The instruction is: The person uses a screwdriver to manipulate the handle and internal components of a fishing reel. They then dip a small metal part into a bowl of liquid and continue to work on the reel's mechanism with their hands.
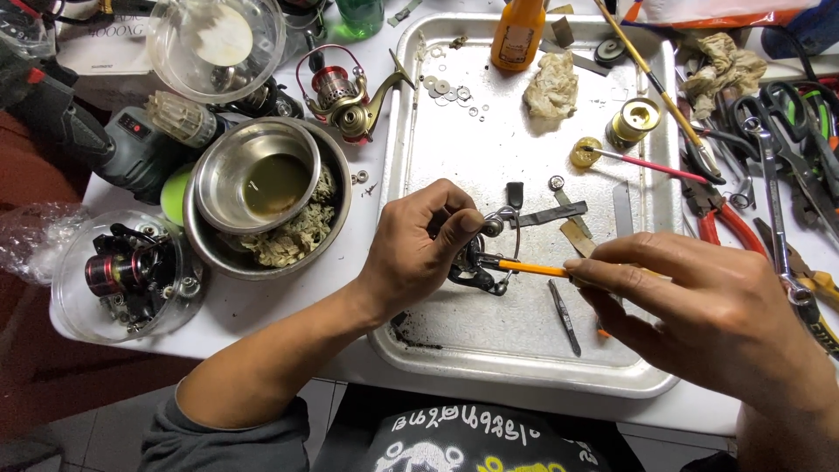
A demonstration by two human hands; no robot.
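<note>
My left hand grips a small dark fishing-reel part with a wire bail just above a metal tray. My right hand holds a thin orange stick whose tip touches that part. On the tray lie dark tweezers, flat metal strips, several small washers, a crumpled rag, a brass spool and a yellow knob on a red rod.
Left of the tray stand nested steel bowls with liquid, a red-gold spinning reel, a plastic tub holding a dark reel and a clear lid. An orange bottle stands at the back. Pliers, scissors and wrenches crowd the right.
</note>
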